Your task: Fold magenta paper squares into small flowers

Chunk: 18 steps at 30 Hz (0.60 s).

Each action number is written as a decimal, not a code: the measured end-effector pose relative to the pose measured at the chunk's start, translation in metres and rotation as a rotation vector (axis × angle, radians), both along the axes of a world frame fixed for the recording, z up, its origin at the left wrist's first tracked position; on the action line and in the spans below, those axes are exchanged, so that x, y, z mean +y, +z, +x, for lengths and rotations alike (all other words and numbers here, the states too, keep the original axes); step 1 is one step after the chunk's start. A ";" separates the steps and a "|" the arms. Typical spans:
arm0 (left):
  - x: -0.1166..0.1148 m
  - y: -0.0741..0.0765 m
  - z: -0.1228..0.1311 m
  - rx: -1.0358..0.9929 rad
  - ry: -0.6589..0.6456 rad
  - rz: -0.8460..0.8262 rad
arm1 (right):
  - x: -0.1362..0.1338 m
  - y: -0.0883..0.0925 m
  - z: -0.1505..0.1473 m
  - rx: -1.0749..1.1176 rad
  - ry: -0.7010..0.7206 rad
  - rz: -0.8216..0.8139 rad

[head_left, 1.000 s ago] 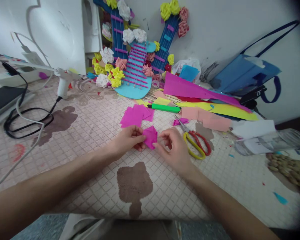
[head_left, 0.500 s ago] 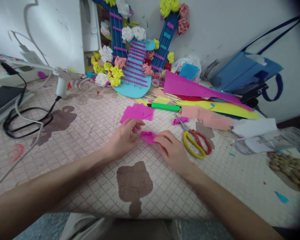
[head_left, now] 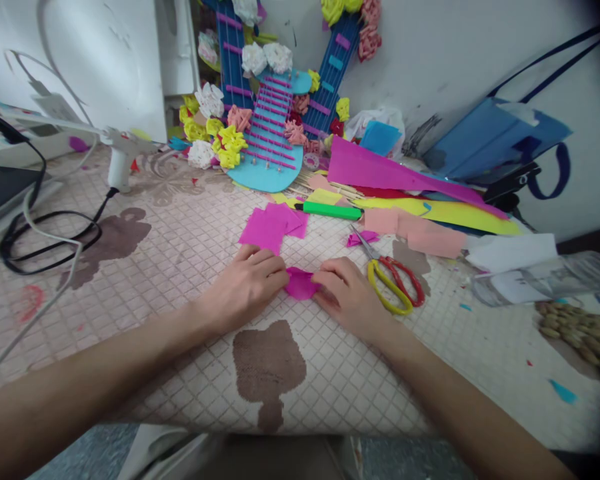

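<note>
A small piece of magenta crepe paper [head_left: 301, 284] is stretched between my two hands, just above or on the tablecloth. My left hand [head_left: 247, 287] pinches its left edge, with the fingers curled over the paper. At the opposite edge, my right hand [head_left: 347, 293] grips it between thumb and fingers. Beyond my left hand lie several magenta paper squares [head_left: 264, 229], partly overlapping. A crumpled magenta paper piece [head_left: 363, 237] rests by the tips of the scissors [head_left: 390, 283], whose yellow and red handles lie right of my right hand.
Behind are a green marker [head_left: 331, 211], peach paper strips [head_left: 425, 233] and a long magenta sheet [head_left: 380, 173]. Paper flowers surround a light-blue craft board [head_left: 270, 167]. At left stand a white glue gun [head_left: 119, 167] and cables [head_left: 50, 233]; a clear bottle [head_left: 540, 280] lies at right.
My left hand has come down and closed on the left edge of the magenta paper, which now looks wider and more rounded. My right hand keeps its hold. The view has shifted slightly.
</note>
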<state>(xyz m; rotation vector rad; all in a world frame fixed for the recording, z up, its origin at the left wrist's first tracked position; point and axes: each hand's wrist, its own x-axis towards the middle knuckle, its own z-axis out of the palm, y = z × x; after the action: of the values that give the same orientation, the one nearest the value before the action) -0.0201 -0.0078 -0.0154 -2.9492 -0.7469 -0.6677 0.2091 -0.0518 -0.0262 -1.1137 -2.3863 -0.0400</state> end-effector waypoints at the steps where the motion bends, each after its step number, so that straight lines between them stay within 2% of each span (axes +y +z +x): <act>1: -0.001 0.000 0.000 0.016 0.001 -0.006 | -0.001 0.000 0.000 -0.010 0.012 0.009; 6: -0.004 -0.003 0.001 0.004 0.005 -0.093 | -0.003 0.000 0.001 -0.044 0.022 -0.092; 12: -0.002 -0.007 0.000 -0.031 0.006 -0.220 | 0.001 0.001 0.003 0.169 0.047 -0.335; 18: -0.003 -0.010 0.002 -0.178 0.040 -0.393 | 0.001 0.002 0.004 0.233 0.034 -0.432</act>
<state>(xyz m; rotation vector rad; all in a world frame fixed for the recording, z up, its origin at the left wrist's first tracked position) -0.0178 -0.0103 -0.0258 -3.2394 -1.0601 -0.8812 0.2130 -0.0503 -0.0241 -1.1874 -2.2549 0.6100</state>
